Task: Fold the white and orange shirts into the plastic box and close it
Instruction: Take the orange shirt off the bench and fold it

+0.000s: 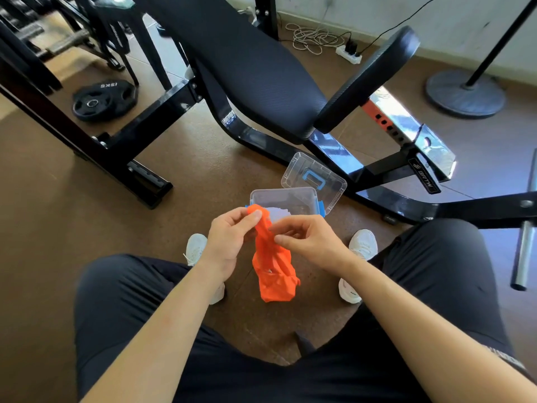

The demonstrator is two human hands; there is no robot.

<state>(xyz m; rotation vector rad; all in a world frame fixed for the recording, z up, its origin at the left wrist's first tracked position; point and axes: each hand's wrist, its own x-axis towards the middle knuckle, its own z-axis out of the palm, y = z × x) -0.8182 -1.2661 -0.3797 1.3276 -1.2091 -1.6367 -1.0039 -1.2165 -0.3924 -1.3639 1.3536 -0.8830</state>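
trousers (130,301); orange shirt (273,274) overlaps plastic box (283,194); bench (247,68) behind

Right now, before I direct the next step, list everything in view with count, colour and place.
orange shirt: one, orange, bunched, hanging from both hands above the floor
white shirt: one, white, inside the box, partly hidden
plastic box: one, clear with blue clips, open, on the floor ahead of the feet
lid: one, clear with blue handle, off the box, behind it to the right
weight bench: one, black, beyond the box
weight plate: one, black, floor, far left
power strip: one, white, by the wall
stand base: one, grey, far right
shoes: two, white, on the floor
left hand: pinches the shirt's top
right hand: pinches the shirt lower down
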